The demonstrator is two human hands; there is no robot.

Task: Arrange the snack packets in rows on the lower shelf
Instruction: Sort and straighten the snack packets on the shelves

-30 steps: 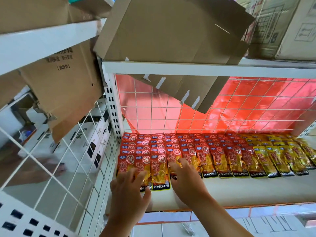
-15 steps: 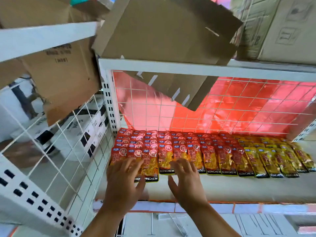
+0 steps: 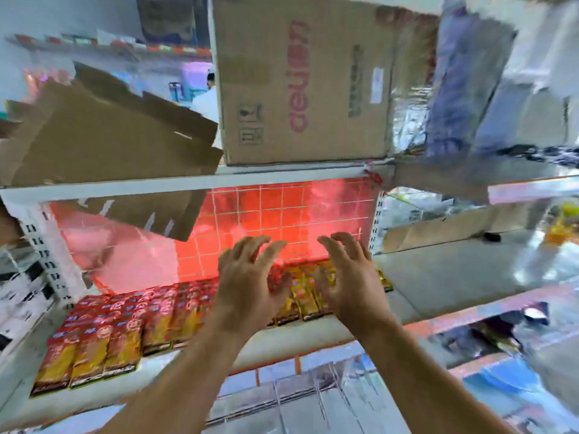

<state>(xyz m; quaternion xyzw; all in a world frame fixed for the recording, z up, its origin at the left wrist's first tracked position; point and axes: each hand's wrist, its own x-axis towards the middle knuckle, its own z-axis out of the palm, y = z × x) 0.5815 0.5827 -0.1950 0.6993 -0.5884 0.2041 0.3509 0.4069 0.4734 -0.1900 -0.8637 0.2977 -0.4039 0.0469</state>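
Note:
Red and yellow snack packets (image 3: 125,327) lie in overlapping rows on the white lower shelf (image 3: 438,277), from its left end to past the middle. My left hand (image 3: 250,280) hovers above the packets near the middle with fingers spread and slightly bent, holding nothing. My right hand (image 3: 351,277) hangs beside it over the yellow packets (image 3: 304,296), fingers also spread and empty. Both hands hide part of the rows. The picture is blurred by motion.
A brown cardboard box (image 3: 300,83) stands on the upper shelf, with flattened cardboard (image 3: 103,139) to its left hanging over the edge. A red-lit wire grid (image 3: 282,214) backs the shelf. A perforated white upright (image 3: 47,245) stands at left. The shelf's right part is bare.
Both hands have lifted off the left-end packets and moved right toward the middle and yellow packets. The camera view has swung right and tilted.

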